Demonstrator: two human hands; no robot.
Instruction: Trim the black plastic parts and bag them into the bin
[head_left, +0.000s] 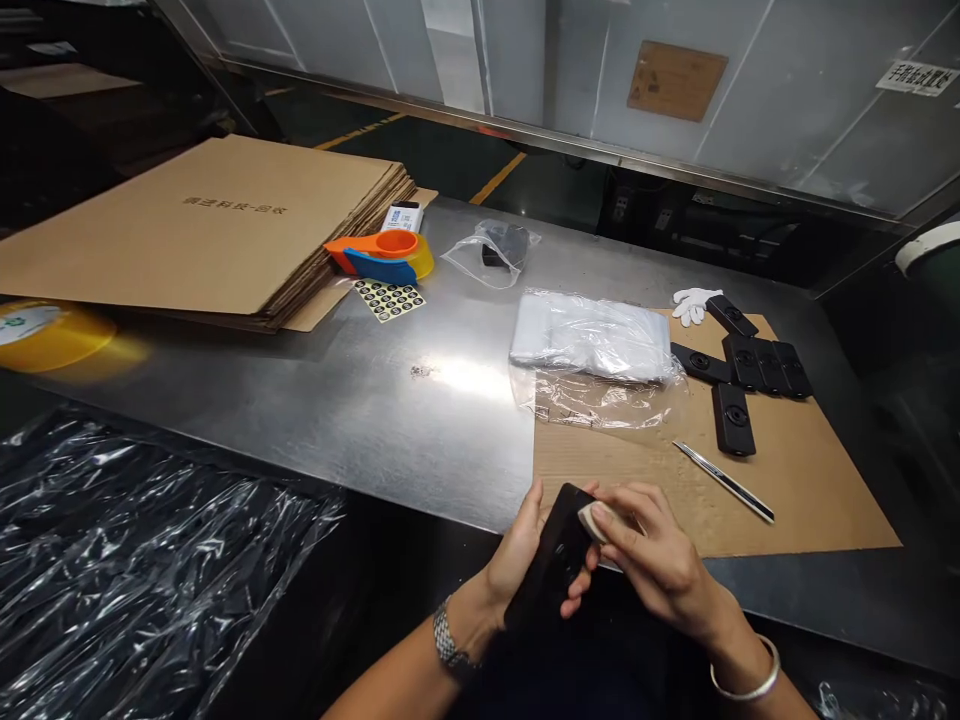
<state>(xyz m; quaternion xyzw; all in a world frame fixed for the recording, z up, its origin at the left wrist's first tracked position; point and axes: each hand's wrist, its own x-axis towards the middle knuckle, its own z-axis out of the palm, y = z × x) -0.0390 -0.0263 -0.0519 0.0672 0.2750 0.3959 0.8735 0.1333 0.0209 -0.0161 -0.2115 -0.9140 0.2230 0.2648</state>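
My left hand (pixel 517 555) is wrapped round a black rectangular case (pixel 551 550), which is tilted above the table's front edge. Pinched in my right hand (pixel 652 550) is a small off-white pad (pixel 594 522), pressed to the upper right part of the case. Fingers of the left hand show past the case's right side. Similar black cases (pixel 733 420) with round marks lie on the cardboard sheet (pixel 817 500) to the right. A slim silver and black utility knife (pixel 724 481) rests on that sheet, beyond my right hand.
Clear plastic wraps a white stack (pixel 592 335). A white glove (pixel 694 305) lies behind the cases. To the left are flattened cartons (pixel 202 220), a tape dispenser (pixel 382 255), a sticker sheet (pixel 390 298), a bagged black item (pixel 504 248) and a yellow tape roll (pixel 52 335).
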